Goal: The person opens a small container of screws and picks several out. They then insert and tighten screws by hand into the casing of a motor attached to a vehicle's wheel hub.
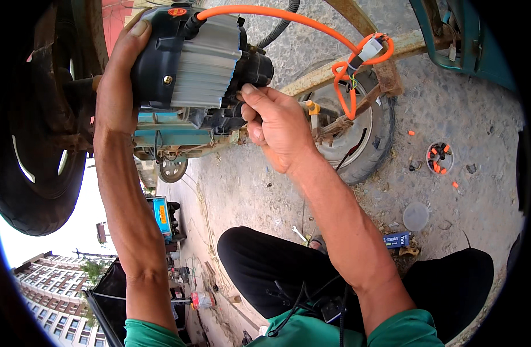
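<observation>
An electric motor [206, 66] with a silver finned body and black end covers is held up in front of me, at the upper left. My left hand [120, 75] grips its black left end, thumb on top and the other fingers hidden behind. At the motor's right end, my right hand [280, 124] has thumb and fingers pinched together against the black cover [256, 69]. Whatever lies between those fingertips is hidden. A thick orange cable [277, 11] leaves the motor's top and arcs right to a knotted loop with a pale connector [369, 49].
Rusty frame bars [410, 45] and a wheel [358, 139] stand beyond my right hand; a large tyre [40, 191] is at the left. On the ground are a clear tub [430, 164] of orange-and-black pieces, a clear round lid [416, 216], a blue box [397, 239] and a wrench [299, 233].
</observation>
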The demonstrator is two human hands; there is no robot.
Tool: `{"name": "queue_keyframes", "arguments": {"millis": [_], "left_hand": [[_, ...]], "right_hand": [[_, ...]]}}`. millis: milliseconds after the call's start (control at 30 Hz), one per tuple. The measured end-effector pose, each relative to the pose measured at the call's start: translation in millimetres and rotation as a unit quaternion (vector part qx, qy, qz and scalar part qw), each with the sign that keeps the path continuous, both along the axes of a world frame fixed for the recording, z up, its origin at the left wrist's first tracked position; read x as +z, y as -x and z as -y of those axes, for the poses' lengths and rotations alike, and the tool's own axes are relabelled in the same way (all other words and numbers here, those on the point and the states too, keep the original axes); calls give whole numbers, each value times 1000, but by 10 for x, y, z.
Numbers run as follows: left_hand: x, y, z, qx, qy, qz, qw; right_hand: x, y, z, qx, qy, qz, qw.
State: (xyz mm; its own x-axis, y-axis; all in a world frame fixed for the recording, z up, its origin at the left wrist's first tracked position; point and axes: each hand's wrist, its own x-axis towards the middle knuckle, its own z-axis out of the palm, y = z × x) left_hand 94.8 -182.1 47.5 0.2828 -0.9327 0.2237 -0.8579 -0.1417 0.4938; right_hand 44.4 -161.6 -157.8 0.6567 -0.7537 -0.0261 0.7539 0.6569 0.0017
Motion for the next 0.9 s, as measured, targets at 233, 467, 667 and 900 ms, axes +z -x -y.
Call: {"name": "queue_keyframes", "arguments": {"millis": [233,467,667,900], "left_hand": [[-11,5,-34,12,3,-25,1000],[-49,49,-28,-2,15,-39,999],[-31,29,-29,-18,-1,-28,999],[-33,-9,-20,7,27,-30,999]], "right_hand": [[3,-9,-26,24,-48,47,997],[-35,-85,-6,-6,-7,41,999],[-5,-92,3,-19,10,6,1000],[-29,-83,-44,-43,26,-5,999]]}}
